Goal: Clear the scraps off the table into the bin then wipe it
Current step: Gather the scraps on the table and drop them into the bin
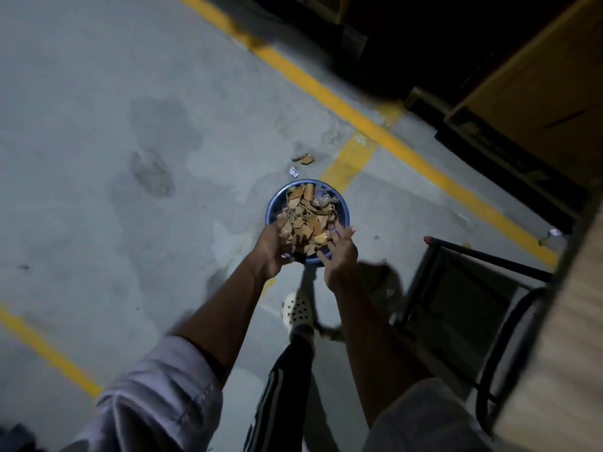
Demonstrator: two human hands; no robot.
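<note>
No readable text anywhere. Dark print on cardboard box [538, 86], upper right, too blurred. Mark on small white scrap [294, 172] on floor [98, 125], too small.

**Dim concrete floor, yellow lines**

I see a grey concrete floor [98, 125] under weak light, crossed by yellow painted lines [326, 89] and marked with dark stains [153, 172]. To the right stands a black metal frame [483, 256], just beside the edge of the pale worktop [554, 370]. A brown cardboard box [548, 102] sits at upper right, next to deep shadow along the top.
</note>
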